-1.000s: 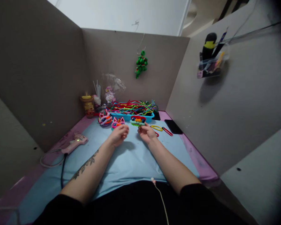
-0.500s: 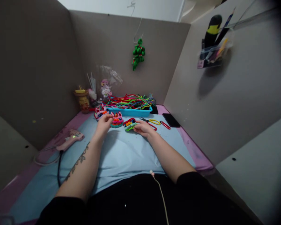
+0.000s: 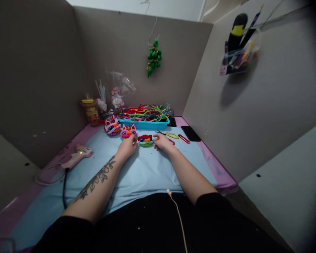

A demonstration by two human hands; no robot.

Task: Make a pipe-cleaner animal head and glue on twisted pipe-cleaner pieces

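Observation:
Three fuzzy, pipe-cleaner-like craft figures sit in a row on the blue sheet. The rightmost figure [image 3: 145,140], red on top and green below with an orange middle, stands between my two hands. My left hand [image 3: 127,146] is at its left, fingers loosely curved and apart, in front of a pink-eared figure [image 3: 128,131] with a striped horn, whose lower part it partly covers. My right hand [image 3: 162,142] is at the right side of the red-and-green figure, fingers bent and apart; whether the fingertips touch it is hard to see. Further left sits another pink-eared figure [image 3: 112,127].
Behind the figures stands a blue tray [image 3: 144,124] heaped with colourful fuzzy stems. Yellow-and-red-handled scissors [image 3: 172,135], a red-handled tool [image 3: 184,138] and a black phone [image 3: 190,133] lie at right. A pink glue gun [image 3: 77,157] with a cord lies at left. Grey panels enclose the table.
My left hand has moved right and nearer, from over the middle figure to in front of it. My right hand has let go of the red-and-green figure, which now stands more upright.

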